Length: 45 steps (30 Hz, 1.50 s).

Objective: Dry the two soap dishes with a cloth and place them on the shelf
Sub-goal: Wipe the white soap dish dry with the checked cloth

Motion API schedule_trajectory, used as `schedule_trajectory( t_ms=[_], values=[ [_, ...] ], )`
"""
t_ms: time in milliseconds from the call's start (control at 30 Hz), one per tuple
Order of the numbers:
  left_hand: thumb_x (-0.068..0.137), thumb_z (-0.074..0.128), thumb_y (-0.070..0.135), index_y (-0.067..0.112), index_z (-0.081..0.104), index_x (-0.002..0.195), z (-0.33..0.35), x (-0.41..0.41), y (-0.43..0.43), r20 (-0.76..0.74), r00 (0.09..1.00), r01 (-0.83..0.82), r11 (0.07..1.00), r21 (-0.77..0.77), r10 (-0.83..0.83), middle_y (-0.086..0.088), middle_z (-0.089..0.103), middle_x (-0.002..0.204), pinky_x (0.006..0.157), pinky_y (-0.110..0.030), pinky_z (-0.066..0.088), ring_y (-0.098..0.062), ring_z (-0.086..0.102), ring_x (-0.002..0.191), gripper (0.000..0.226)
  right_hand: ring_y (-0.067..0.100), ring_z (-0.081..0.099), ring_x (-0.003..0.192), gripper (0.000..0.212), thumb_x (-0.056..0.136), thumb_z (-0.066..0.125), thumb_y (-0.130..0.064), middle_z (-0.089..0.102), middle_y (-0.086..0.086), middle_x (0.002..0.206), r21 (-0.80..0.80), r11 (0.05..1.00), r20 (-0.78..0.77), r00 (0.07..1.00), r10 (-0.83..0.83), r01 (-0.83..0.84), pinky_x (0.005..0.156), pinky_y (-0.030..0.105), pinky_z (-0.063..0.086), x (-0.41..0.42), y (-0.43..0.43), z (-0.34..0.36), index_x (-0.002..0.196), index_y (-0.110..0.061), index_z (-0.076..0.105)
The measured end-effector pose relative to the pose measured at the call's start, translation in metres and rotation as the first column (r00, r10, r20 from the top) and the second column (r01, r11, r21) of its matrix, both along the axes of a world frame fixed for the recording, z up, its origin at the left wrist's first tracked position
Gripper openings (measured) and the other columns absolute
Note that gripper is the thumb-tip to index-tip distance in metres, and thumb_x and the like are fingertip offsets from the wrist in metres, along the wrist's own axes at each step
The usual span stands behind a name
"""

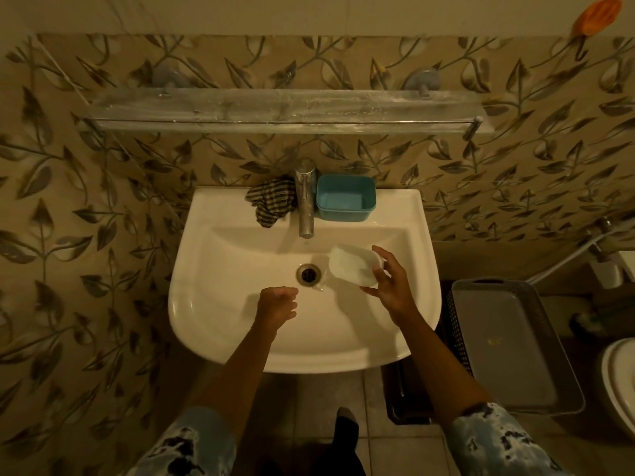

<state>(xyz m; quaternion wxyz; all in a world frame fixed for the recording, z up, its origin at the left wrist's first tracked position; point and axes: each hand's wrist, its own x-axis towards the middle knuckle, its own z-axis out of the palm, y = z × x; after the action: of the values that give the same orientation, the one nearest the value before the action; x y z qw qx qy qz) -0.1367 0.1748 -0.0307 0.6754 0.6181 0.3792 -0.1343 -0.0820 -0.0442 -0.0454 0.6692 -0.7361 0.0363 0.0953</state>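
My right hand [390,283] holds a white soap dish [350,267] tilted over the white sink basin [220,304], and water runs off its lower corner by the drain [308,273]. My left hand [276,304] hovers over the basin with fingers curled in and nothing in it. A blue soap dish [345,198] sits upright on the sink's back ledge, right of the tap [305,201]. A checked cloth [273,202] lies crumpled on the ledge left of the tap. The glass shelf [275,109] runs along the wall above the sink.
A grey tray [515,348] lies on a dark basket to the right of the sink. A toilet's edge [618,379] shows at the far right. An orange object [598,15] hangs on the wall at the top right.
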Motion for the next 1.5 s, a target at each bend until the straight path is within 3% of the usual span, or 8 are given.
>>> schedule_trajectory(
  t_ms=[133,333,567,767,1033,1167,1300,1500],
  values=[
    [0.088,0.051,-0.006,-0.01,0.063,0.104,0.0,-0.005,0.004,-0.011,1.0,-0.008,1.0,-0.007,0.008,-0.019,0.054,0.096,0.061,-0.028,0.045,-0.021,0.053,0.065,0.02,0.031,0.045,0.124,0.038,0.098,0.047,-0.016,0.043,0.01,0.137,-0.012,1.0,0.05,0.999,-0.011,0.011,0.067,0.025,0.06,0.003,0.002,0.004,0.135,-0.014,0.043],
    [0.088,0.052,-0.007,-0.01,0.063,0.101,0.004,-0.005,0.003,-0.004,1.0,-0.011,1.0,-0.012,0.011,-0.019,0.052,0.095,0.06,-0.028,0.042,-0.021,0.05,0.063,0.018,0.033,0.047,0.124,0.035,0.098,0.046,-0.016,0.046,0.012,0.136,-0.028,0.999,0.136,0.991,-0.015,0.019,0.071,0.034,0.06,0.007,0.004,0.015,0.134,-0.012,0.045],
    [0.087,0.055,-0.002,-0.01,0.064,0.102,-0.002,-0.005,-0.001,-0.003,1.0,0.019,0.998,0.055,-0.019,-0.018,0.058,0.095,0.062,-0.029,0.047,-0.02,0.055,0.065,0.02,0.021,0.053,0.117,0.033,0.099,0.044,-0.014,0.051,-0.003,0.127,-0.076,0.997,0.323,0.946,0.017,0.008,0.068,0.023,0.059,0.011,0.005,0.034,0.131,-0.02,0.048],
    [0.085,0.057,0.001,-0.007,0.066,0.096,-0.003,-0.004,-0.004,-0.012,1.0,0.018,0.998,0.06,-0.017,-0.017,0.058,0.092,0.066,-0.033,0.048,-0.027,0.057,0.075,0.016,0.001,0.052,0.112,0.035,0.099,0.045,-0.012,0.049,-0.005,0.125,-0.224,0.973,0.5,0.863,0.072,0.048,0.077,0.038,0.06,0.018,0.004,0.051,0.133,-0.017,0.049],
    [0.087,0.056,0.005,-0.006,0.066,0.102,0.003,0.0,-0.008,0.003,0.999,0.04,0.995,0.095,-0.04,-0.018,0.063,0.098,0.082,-0.041,0.053,-0.029,0.061,0.088,0.022,0.012,0.049,0.119,0.034,0.098,0.047,-0.008,0.055,0.011,0.128,-0.352,0.936,0.596,0.778,0.197,0.033,0.093,0.031,0.052,0.019,0.006,0.07,0.131,-0.011,0.052],
    [0.088,0.056,0.007,0.005,0.068,0.098,0.02,0.009,-0.015,0.099,0.992,0.062,0.991,0.122,-0.074,-0.017,0.065,0.107,0.081,-0.042,0.055,-0.029,0.063,0.097,0.016,0.013,0.049,0.119,0.034,0.098,0.047,-0.007,0.054,0.009,0.129,-0.374,0.927,0.594,0.776,0.215,0.03,0.094,0.031,0.051,0.019,0.005,0.08,0.131,-0.011,0.052],
    [0.091,0.05,0.009,0.01,0.062,0.114,0.048,0.029,-0.023,0.253,0.962,0.047,0.976,0.211,-0.101,-0.014,0.064,0.117,0.082,-0.041,0.056,-0.027,0.061,0.106,0.026,0.012,0.048,0.12,0.033,0.098,0.046,-0.006,0.055,0.01,0.129,-0.385,0.922,0.59,0.779,0.212,0.04,0.097,0.029,0.048,0.02,0.005,0.086,0.13,-0.011,0.053],
    [0.098,0.04,0.028,0.012,0.048,0.134,0.086,0.065,-0.035,0.323,0.908,0.156,0.931,0.329,-0.266,-0.015,0.053,0.135,0.102,-0.05,0.044,-0.029,0.051,0.122,0.04,0.02,0.051,0.12,0.033,0.096,0.047,-0.001,0.057,0.014,0.127,-0.402,0.916,0.615,0.744,0.26,0.012,0.101,0.042,0.048,0.019,0.007,0.087,0.128,-0.008,0.055]
  ],
)
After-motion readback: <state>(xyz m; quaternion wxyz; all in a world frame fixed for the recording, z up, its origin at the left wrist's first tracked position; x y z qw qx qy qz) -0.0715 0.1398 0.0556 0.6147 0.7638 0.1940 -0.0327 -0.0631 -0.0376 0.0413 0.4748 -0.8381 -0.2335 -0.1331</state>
